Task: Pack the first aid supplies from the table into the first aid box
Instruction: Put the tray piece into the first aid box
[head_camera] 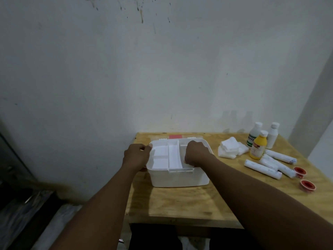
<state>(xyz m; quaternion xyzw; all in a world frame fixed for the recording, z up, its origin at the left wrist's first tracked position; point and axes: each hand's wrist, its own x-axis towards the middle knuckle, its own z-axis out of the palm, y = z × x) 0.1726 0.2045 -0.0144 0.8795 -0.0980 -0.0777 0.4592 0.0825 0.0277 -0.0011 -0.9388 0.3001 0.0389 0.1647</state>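
Note:
A white first aid box stands open on the wooden table, with a white divided tray in its top. My left hand grips the box's left rim. My right hand is closed inside the tray's right side; what it holds is hidden. To the right lie white gauze pads, a yellow bottle, two white bottles, several rolled bandages and two red tape rolls.
The box's lid with a red label lies flat behind the box against the grey wall. The table's left edge is close to my left hand. Dark clutter sits on the floor at the lower left.

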